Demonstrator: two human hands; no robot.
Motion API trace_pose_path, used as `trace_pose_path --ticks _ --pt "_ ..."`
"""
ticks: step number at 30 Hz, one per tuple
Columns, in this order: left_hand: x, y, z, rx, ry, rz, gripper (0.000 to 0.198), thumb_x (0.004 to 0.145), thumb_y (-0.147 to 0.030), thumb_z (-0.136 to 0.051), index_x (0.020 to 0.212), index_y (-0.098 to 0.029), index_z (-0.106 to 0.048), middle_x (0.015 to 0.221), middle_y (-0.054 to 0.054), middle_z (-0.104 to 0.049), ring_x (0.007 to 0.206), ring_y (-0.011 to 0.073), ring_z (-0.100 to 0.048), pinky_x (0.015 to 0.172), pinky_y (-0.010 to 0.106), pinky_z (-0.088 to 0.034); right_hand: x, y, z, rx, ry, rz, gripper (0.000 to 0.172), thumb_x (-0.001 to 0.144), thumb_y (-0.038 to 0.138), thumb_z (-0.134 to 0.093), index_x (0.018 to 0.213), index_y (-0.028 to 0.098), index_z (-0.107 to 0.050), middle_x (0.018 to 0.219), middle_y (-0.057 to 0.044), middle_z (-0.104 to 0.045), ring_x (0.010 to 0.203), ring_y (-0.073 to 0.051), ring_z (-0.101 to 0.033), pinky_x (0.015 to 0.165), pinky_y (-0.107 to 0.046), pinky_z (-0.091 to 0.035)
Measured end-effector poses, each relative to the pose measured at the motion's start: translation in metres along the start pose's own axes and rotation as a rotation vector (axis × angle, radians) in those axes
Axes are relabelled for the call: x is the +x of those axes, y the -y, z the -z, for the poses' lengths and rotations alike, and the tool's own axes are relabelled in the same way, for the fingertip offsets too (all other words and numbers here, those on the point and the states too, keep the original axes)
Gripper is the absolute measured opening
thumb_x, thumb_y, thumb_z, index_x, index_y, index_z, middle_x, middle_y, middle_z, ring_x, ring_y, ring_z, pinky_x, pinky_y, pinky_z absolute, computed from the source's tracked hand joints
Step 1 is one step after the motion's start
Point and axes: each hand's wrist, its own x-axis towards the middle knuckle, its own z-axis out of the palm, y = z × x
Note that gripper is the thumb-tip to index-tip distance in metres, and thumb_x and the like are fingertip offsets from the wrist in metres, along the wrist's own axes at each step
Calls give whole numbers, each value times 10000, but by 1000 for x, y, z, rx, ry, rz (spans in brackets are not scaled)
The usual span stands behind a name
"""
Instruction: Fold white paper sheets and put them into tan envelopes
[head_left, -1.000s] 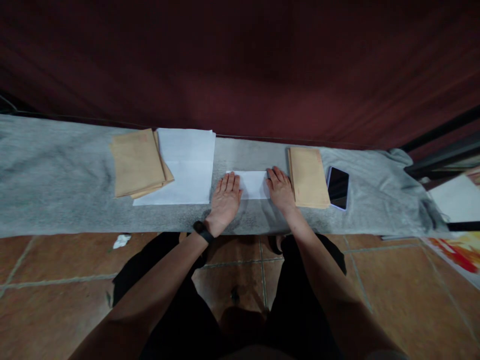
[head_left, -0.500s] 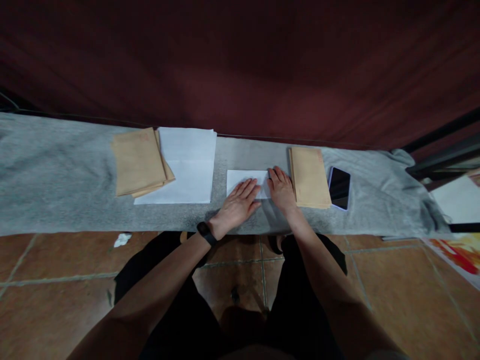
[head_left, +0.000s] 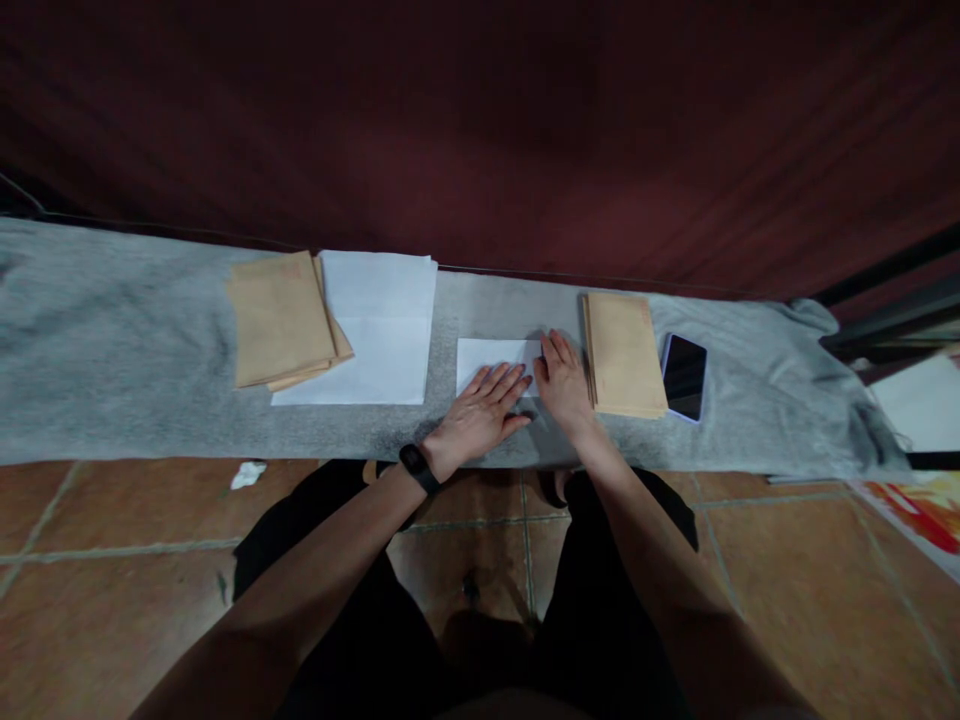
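Note:
A folded white sheet of paper point(head_left: 487, 358) lies on the grey cloth-covered bench point(head_left: 112, 340) in front of me. My left hand point(head_left: 484, 415), with a black band on the wrist, lies flat on the sheet's near edge, fingers stretched out and pointing right. My right hand point(head_left: 562, 380) rests flat on the sheet's right end, fingers spread, just left of a stack of tan envelopes point(head_left: 624, 352). Neither hand holds anything.
A second stack of tan envelopes point(head_left: 279, 318) overlaps a pile of white sheets point(head_left: 379, 330) at the left. A dark phone point(head_left: 683, 376) lies right of the right stack. A dark red curtain hangs behind. Tiled floor with a crumpled white scrap point(head_left: 247, 473) lies below.
My left hand has slid from the sheet's left end to the right along its near edge, turning its fingers toward my right hand. The right hand has stayed in place.

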Motion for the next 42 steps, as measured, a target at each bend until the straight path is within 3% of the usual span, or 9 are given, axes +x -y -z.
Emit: trace_pose_path --ticks 6,12,22,28,42 --pt "1 0 -1 15 29 -2 568 1003 -426 -475 1411 -32 -511 1491 194 -515 1482 284 -342 1264 460 -167 -11 24 -5 94 161 202 505 1055 341 -289 1484 142 -467 1582 -103 -417 1480 -194 -347 1241 -419 -285" --pt "1 1 -3 -31 16 -17 464 1017 -332 -426 1393 -83 -535 1475 165 -538 1466 254 -375 1266 472 -163 -14 25 -4 -2 209 160 529 1071 388 -249 1534 178 -393 1637 -79 -310 1524 -200 -249 1258 -449 -217" --pt "1 0 0 -45 40 0 479 1019 -303 -386 1434 -85 -486 1519 159 -493 1497 245 -317 1265 472 -161 -17 28 -5 -90 171 120 546 1072 399 -260 1564 172 -329 1641 -91 -296 1527 -223 -241 1246 -460 -212" --pt "1 2 -5 -56 1 60 562 1029 -329 -332 1505 -31 -372 1577 191 -395 1515 246 -268 1259 444 -199 -14 21 -6 -125 146 72 593 1073 418 -223 1551 86 -341 1629 -135 -306 1521 -258 -254 1243 -464 -215" --pt "0 9 -5 -50 -24 194 565 1035 -339 -294 1547 -100 -325 1638 133 -290 1535 229 -202 1265 437 -190 -14 17 -3 -143 121 59 569 1066 401 -253 1566 139 -321 1631 -116 -307 1507 -259 -292 1228 -482 -245"
